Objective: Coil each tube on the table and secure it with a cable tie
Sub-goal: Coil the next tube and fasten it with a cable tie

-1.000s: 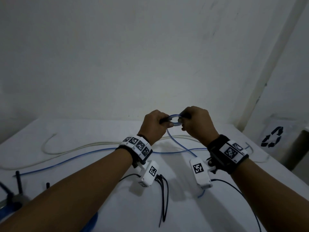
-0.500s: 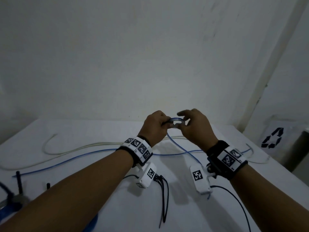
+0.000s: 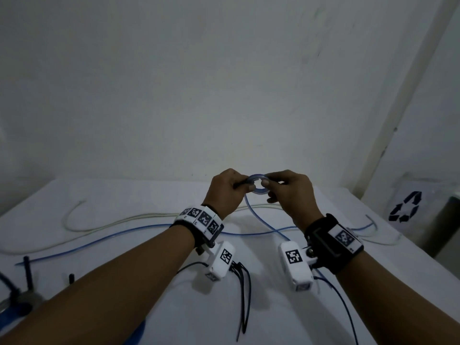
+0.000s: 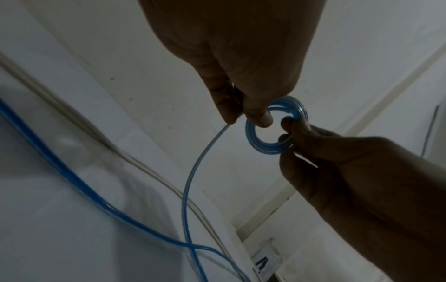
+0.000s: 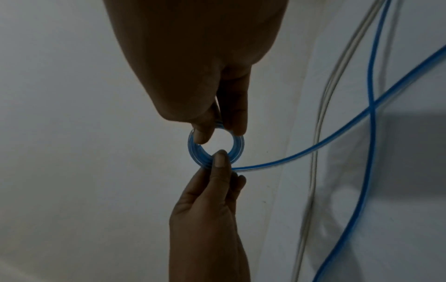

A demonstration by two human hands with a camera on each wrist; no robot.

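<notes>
A thin blue tube is wound into a small coil (image 3: pixel 258 191) held above the white table (image 3: pixel 129 267) between both hands. My left hand (image 3: pixel 245 186) pinches the coil's left side with thumb and fingers. My right hand (image 3: pixel 270 185) pinches its right side. In the left wrist view the coil (image 4: pixel 255 142) is a tight ring of several turns. The right wrist view shows the same coil (image 5: pixel 239 147) between the right fingertips and the left thumb. The tube's loose tail (image 3: pixel 263 222) drops to the table and runs left. Black cable ties (image 3: pixel 245 295) lie near my wrists.
A whitish tube (image 3: pixel 124 220) lies along the back of the table beside the blue one. Dark upright posts (image 3: pixel 27 270) and a blue object stand at the near left. A bin with a recycling sign (image 3: pixel 405 207) is past the table's right edge.
My right hand loosened its fist and now pinches the coil's right side with its fingertips. The coil has tilted flatter. The left hand kept its hold.
</notes>
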